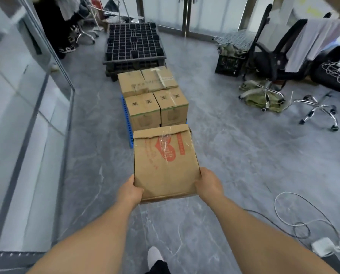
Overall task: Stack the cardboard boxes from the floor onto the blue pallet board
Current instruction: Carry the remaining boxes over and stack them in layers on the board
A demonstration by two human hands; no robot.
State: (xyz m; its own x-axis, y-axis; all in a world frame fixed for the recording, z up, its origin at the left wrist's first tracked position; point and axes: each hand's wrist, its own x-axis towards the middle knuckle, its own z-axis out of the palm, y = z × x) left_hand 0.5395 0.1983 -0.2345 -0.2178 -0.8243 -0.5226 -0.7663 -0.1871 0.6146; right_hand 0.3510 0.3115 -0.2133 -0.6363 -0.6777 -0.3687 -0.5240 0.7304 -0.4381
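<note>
Landmark: the blue pallet board [126,117], only a strip of its left edge peeking out from under the stack, so everything below is placed off that.

Carried box: 1 cardboard box with red print [165,163], taped over with clear film, held up in the air just in front of the pallet's near end, not resting on it as far as I can see.

Left hand [130,191]: clamped on the box's near left corner, thumb on top, fingers tucked underneath.

Right hand [208,184]: same deal on the near right corner, wrapped round the edge.

Already on the pallet: 4 stacked boxes [155,97] packed tight in a 2 by 2 block, the 2 near ones with small black logos, the far right one with tape across the top.

Behind the pallet: a black grid pallet [133,44], touching or nearly touching the far boxes, can't tell which.

Right of the pallet: well apart, office chairs [272,60] with cloth draped on them, plus a black crate [229,63].

Near right, behind the box: white cable [283,212] looped on the grey floor [234,145], with a white adapter [323,249].

Left of the pallet: glass partition [27,115].

Bottom: 1 pale shoe [154,256].
</note>
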